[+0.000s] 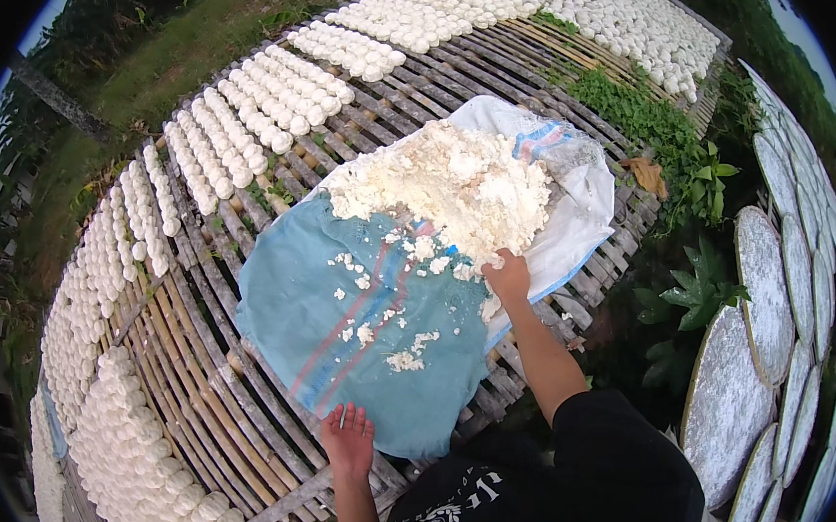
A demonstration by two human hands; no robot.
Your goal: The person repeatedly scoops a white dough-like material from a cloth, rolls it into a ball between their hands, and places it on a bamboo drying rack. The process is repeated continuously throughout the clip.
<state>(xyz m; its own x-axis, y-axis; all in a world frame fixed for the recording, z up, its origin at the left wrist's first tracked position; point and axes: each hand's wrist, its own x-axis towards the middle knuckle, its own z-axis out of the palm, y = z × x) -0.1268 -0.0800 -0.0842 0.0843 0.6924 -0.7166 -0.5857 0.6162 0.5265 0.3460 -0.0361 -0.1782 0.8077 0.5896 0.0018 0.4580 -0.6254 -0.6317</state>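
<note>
A heap of off-white crumbly mash (461, 183) lies on a white woven sack (580, 182). A damp blue-green cloth (310, 280) with reddish stripes is spread to its left, with loose crumbs of the mash scattered on it. At the heap's near right edge, my right hand (509, 278) has its fingers closed on some of the mash; the fingertips are partly hidden. Beside the cloth's near left edge is my left hand (349, 441), palm turned up, fingers apart and holding nothing.
A slatted bamboo rack (177, 352) carries everything. Rows of white rounded lumps (284, 89) line its far side, and more lumps (147, 464) lie at the near left. Green plants (639, 112) grow through the slats. Large whitish round discs (728, 393) stand at the right.
</note>
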